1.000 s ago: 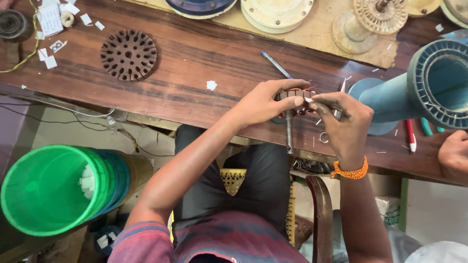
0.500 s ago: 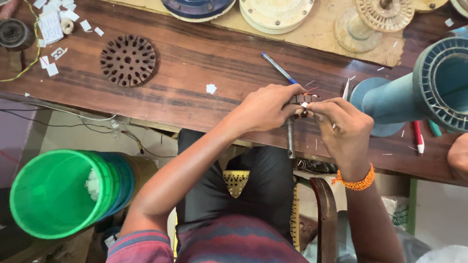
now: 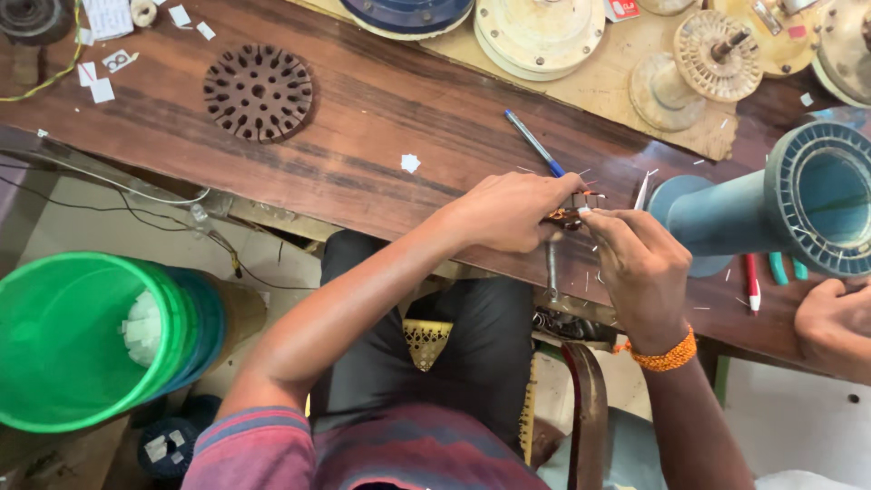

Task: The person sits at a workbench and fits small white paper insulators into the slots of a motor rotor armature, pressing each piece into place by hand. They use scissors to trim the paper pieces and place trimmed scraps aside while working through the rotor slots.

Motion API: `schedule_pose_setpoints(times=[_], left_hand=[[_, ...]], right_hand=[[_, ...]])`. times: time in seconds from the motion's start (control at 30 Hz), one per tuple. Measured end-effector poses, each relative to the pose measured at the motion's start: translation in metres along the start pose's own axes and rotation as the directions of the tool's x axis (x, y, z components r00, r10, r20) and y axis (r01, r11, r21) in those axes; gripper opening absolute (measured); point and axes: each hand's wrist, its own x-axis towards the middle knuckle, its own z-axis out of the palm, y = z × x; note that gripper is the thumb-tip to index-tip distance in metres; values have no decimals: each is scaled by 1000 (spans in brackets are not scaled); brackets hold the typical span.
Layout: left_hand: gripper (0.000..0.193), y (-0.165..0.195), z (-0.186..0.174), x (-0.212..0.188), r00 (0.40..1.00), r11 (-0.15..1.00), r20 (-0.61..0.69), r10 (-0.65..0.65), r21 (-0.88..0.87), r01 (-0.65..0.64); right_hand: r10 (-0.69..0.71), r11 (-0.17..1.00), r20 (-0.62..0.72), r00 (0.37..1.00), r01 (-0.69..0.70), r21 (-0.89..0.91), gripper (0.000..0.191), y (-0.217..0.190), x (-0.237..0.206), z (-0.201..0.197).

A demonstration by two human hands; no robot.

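My left hand [image 3: 508, 210] and my right hand [image 3: 635, 263] meet over the near edge of the wooden workbench [image 3: 363, 145]. Between them they grip a small round wound part [image 3: 573, 210] with copper wire and white slips sticking out. It is mostly hidden by my fingers. My right fingertips pinch at its top. A metal rod [image 3: 551, 269] hangs down below the part. A blue pen [image 3: 533, 143] lies just beyond my left hand.
A dark slotted metal disc [image 3: 258, 93] lies at the bench's left. A large teal spool [image 3: 780, 210] lies on its side to the right, with red and green pens [image 3: 753, 283] beside it. Another person's hand [image 3: 835, 322] rests far right. A green bucket [image 3: 82, 338] stands below left.
The view has shifted slightly. My hands stay together on the small part, with the right fingers reworking their pinch on it.
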Motion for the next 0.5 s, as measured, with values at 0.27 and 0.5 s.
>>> schedule_pose_setpoints(times=[0.27, 0.5], left_hand=[[56, -16, -2, 8, 987, 987, 51, 155, 29, -157], [71, -19, 14, -11, 896, 896, -68, 439, -35, -442]], right_hand=[[-38, 993, -93, 995, 27, -113, 24, 1, 1, 11], [284, 914, -79, 956, -244, 325, 49, 3, -11, 14]])
